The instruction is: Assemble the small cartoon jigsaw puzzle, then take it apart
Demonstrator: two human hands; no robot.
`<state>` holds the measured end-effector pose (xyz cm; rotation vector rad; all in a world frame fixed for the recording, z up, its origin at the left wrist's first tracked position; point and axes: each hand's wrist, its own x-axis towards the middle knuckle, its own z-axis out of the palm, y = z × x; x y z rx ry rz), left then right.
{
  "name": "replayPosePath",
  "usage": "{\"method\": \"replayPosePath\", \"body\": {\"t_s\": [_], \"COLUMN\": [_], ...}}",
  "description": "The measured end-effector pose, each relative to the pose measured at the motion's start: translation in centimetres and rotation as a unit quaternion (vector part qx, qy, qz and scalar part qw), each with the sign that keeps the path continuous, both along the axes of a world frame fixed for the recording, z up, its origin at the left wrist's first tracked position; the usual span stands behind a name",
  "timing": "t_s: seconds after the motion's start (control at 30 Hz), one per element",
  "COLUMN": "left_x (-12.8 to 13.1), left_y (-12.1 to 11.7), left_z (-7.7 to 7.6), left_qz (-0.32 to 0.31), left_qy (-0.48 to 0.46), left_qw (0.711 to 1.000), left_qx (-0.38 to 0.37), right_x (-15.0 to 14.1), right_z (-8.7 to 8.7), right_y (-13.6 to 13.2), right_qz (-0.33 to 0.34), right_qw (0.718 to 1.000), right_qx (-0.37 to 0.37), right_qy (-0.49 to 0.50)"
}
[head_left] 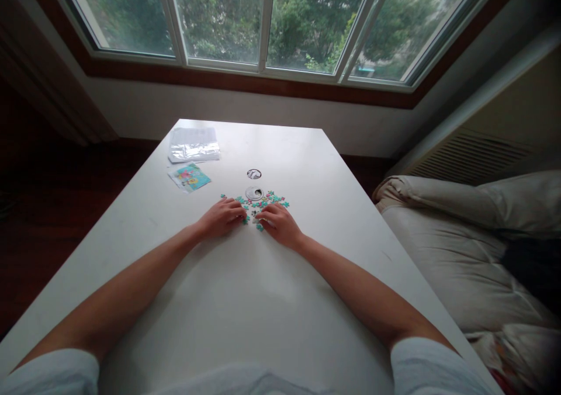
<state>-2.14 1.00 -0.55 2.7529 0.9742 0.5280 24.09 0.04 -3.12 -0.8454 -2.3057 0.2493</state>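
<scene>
two hands are at a pile of little puzzle pieces on a white table.
on the big white table (245, 301), the left hand (223, 216) and the right hand (279, 222) bend their fingers down by the small puzzle pieces (276, 198), one hand on each side; i cannot tell if either hand pinches a piece. the pieces, lots of them green, lie between and just past the hands. one round thing (250, 194) sits by the pile, and a smaller round thing (253, 174) is behind it. past the left hand are a bright picture card (191, 177) and, farther back, a shiny see-through bag (194, 146).
</scene>
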Motion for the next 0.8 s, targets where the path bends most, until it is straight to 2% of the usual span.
{"method": "replayPosePath", "body": {"t_s": [0.2,0.47,0.63,0.8], "left_x": [-1.5,-2.5,-2.2,-1.9], "left_y": [0.6,0.4,0.3,0.6], "left_z": [1.5,3.4,3.4,2.7], "left_qz": [-0.013,-0.028,-0.022,-0.013], "left_qy": [0.018,0.050,0.055,0.065], "left_qw": [0.999,0.996,0.996,0.996], "left_qx": [-0.036,-0.069,-0.071,-0.056], "right_x": [0.4,0.5,0.5,0.4], "right_z": [0.1,-0.1,0.1,0.0], "right_y": [0.0,-0.1,-0.1,0.0], "right_qz": [0.032,0.026,0.024,0.027], "right_qw": [0.999,1.000,1.000,1.000], "right_qx": [0.002,0.003,0.003,0.012], "right_qy": [-0.023,-0.018,-0.016,-0.004]}}
